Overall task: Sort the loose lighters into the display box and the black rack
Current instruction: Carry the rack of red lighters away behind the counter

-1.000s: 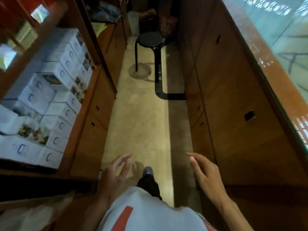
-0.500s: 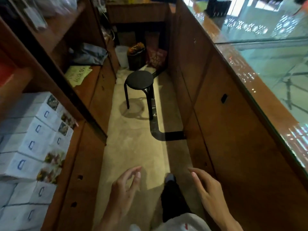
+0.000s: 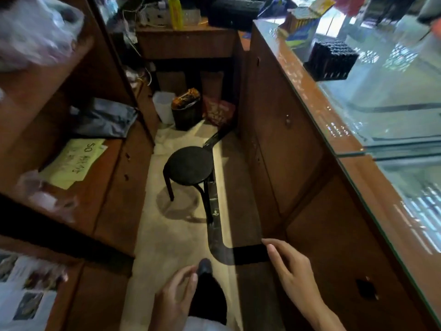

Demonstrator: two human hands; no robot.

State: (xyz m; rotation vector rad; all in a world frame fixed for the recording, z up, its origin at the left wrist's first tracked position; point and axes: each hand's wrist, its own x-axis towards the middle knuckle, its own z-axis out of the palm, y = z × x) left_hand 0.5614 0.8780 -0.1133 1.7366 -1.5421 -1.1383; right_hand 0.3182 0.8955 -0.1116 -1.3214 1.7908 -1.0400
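Note:
The black rack (image 3: 330,60) stands on the glass counter top (image 3: 393,96) at the upper right, far ahead of me. Behind it sits a blue and yellow display box (image 3: 300,27), partly blurred. Loose lighters cannot be made out. My left hand (image 3: 175,299) hangs low in the aisle with relaxed fingers, holding nothing. My right hand (image 3: 290,275) is stretched forward beside the wooden counter back, fingers straight and empty. Both hands are well short of the rack.
A black round stool (image 3: 189,168) stands in the narrow aisle ahead. Bins and bags (image 3: 185,108) crowd the far end under a wooden desk (image 3: 186,41). Wooden shelves (image 3: 71,163) with papers and boxes line the left; the counter wall (image 3: 298,175) lines the right.
The view has tilted up and moved forward down the aisle: the stool is nearer, and the black rack and display box have come into view. Both hands stay empty.

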